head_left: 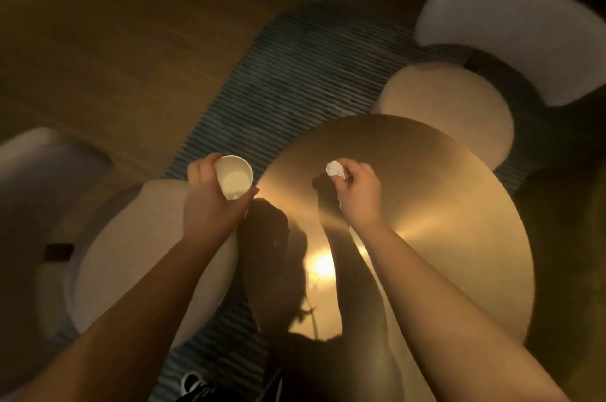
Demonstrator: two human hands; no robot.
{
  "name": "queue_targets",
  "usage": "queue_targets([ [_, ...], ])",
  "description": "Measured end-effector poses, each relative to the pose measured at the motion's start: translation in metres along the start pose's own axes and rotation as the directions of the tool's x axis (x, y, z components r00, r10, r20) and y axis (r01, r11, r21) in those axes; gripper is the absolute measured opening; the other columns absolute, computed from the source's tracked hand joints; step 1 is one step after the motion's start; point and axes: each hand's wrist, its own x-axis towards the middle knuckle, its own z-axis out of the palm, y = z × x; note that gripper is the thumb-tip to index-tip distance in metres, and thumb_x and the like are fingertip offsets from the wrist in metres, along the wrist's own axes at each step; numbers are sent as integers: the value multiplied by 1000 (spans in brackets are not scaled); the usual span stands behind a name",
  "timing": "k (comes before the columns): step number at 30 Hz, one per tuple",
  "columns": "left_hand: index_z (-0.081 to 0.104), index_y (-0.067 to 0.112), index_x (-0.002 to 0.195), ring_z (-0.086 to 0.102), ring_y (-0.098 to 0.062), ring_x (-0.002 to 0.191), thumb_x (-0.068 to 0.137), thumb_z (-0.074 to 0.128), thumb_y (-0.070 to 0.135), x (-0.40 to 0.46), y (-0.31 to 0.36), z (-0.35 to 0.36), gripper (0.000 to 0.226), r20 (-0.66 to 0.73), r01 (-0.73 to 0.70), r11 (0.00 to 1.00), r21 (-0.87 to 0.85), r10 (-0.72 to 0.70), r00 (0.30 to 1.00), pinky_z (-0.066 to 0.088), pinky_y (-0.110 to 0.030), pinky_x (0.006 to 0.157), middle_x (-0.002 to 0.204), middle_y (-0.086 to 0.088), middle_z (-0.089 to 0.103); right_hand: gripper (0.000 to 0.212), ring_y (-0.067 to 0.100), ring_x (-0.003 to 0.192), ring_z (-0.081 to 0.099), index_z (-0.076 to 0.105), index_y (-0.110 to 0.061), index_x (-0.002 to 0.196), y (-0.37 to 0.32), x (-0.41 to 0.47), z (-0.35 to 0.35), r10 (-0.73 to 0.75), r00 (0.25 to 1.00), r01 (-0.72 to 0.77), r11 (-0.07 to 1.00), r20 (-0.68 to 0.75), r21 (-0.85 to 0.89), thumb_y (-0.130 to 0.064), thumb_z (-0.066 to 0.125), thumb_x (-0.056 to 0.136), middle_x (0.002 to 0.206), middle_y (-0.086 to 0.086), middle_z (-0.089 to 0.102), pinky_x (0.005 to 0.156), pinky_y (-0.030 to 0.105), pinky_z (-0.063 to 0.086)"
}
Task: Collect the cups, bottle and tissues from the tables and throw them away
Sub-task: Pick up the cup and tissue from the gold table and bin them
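Observation:
My left hand (210, 204) grips a white paper cup (233, 178) by its side, its open mouth facing up toward me, just left of the round table's edge. My right hand (355, 195) pinches a crumpled white tissue (335, 168) in its fingertips, held a little above the shiny gold round table (442, 221). The cup looks empty except for a pale bottom. No bottle shows in the head view.
A round cushioned chair (137, 254) stands at the left of the table, another chair (449, 106) at the far right with a pale backrest (518, 34). A striped blue rug (295, 80) lies under them on a wooden floor. My shoe (193, 382) shows below.

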Motion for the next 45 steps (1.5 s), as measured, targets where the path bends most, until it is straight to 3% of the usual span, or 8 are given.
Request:
queue_targets([
  [3, 44, 4, 131, 47, -25, 110, 67, 84, 32, -17, -26, -52, 80, -100, 21, 999, 26, -18, 995, 44, -37, 84, 124, -15, 46, 29, 13, 95, 55, 63, -22, 117, -51, -25, 19, -71, 992, 67, 997, 100, 41, -17, 61, 89, 109, -1, 58, 83, 24, 43],
  [7, 43, 15, 131, 46, -13, 105, 67, 82, 41, -51, -82, -126, 79, -259, 158, 987, -18, -157, 953, 39, -27, 85, 124, -6, 44, 30, 10, 99, 54, 61, -22, 119, -122, -69, 67, -180, 957, 171, 983, 228, 59, -20, 60, 90, 111, -3, 57, 85, 24, 42],
  [13, 47, 22, 125, 49, -15, 103, 65, 78, 49, -150, -200, -254, 72, -510, 340, 938, -62, -323, 797, 38, -27, 77, 120, 0, 47, 30, 17, 99, 58, 64, -17, 117, -237, -178, 192, -394, 827, 415, 909, 402, 37, -22, 62, 87, 111, 3, 61, 89, 32, 45],
  [19, 46, 26, 124, 53, -16, 100, 64, 74, 56, -276, -306, -367, 72, -663, 532, 833, -154, -486, 570, 44, -31, 75, 118, 5, 46, 25, 19, 89, 58, 67, -16, 109, -349, -317, 331, -575, 575, 577, 789, 582, 209, -17, 63, 84, 99, 5, 64, 76, 26, 41],
  [24, 43, 29, 126, 52, -15, 99, 67, 73, 58, -374, -378, -424, 73, -726, 667, 681, -303, -618, 301, 45, -33, 76, 118, 8, 44, 22, 12, 83, 56, 67, -24, 105, -412, -435, 427, -649, 301, 641, 680, 698, 356, -19, 65, 83, 92, -3, 59, 73, 18, 41],
  [29, 42, 31, 126, 51, -13, 99, 67, 70, 62, -456, -446, -456, 73, -724, 738, 508, -444, -689, 38, 42, -33, 73, 120, 9, 44, 22, 9, 86, 57, 66, -26, 107, -452, -533, 522, -640, 54, 667, 594, 766, 450, -20, 64, 86, 98, -6, 58, 80, 30, 51],
  [34, 41, 31, 127, 47, -11, 101, 66, 70, 62, -510, -524, -497, 75, -696, 746, 357, -562, -692, -192, 41, -31, 75, 123, 9, 43, 23, 12, 93, 58, 64, -27, 109, -498, -628, 631, -562, -189, 651, 542, 805, 531, -25, 64, 86, 103, -6, 56, 85, 35, 53],
  [45, 36, 22, 139, 47, -17, 114, 69, 74, 55, -586, -650, -623, 86, -597, 655, 120, -746, -555, -579, 46, -39, 89, 130, 2, 45, 19, 15, 85, 59, 67, -27, 102, -632, -815, 810, -424, -554, 602, 391, 717, 696, -21, 66, 83, 96, -2, 60, 76, 32, 51],
])
